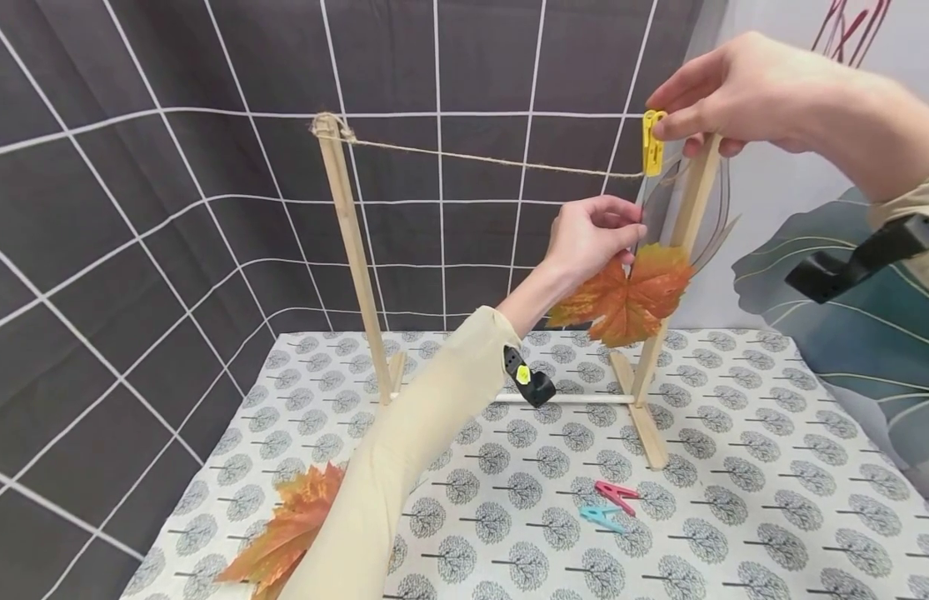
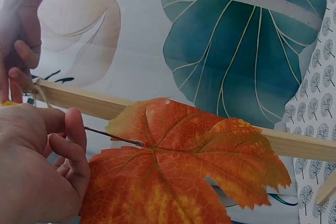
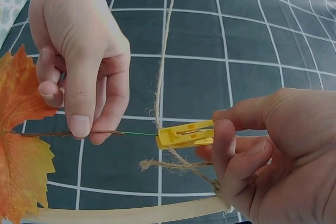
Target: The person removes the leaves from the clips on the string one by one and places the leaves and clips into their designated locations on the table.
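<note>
My left hand [image 1: 595, 233] pinches the thin brown stem [image 3: 63, 132] of an orange maple leaf [image 2: 194, 156], which hangs beside the right wooden post [image 1: 696, 200]. Just above, my right hand [image 1: 749, 96] holds a yellow clothespin [image 3: 184, 135] between thumb and fingers. The pin's nose sits on the twine [image 1: 501, 162] near its right end, and the green tip of the stem runs to that nose. Behind the pin, in the right wrist view, a frayed twine end [image 3: 163, 165] and knot show near the post.
The twine spans to a left post [image 1: 352, 242]; a white rod [image 1: 584, 399] joins the posts low down. On the tree-print tablecloth [image 1: 509, 533] lie a pink clothespin [image 1: 617, 495], a blue clothespin [image 1: 602, 517] and another orange leaf [image 1: 292, 529], partly behind my left sleeve.
</note>
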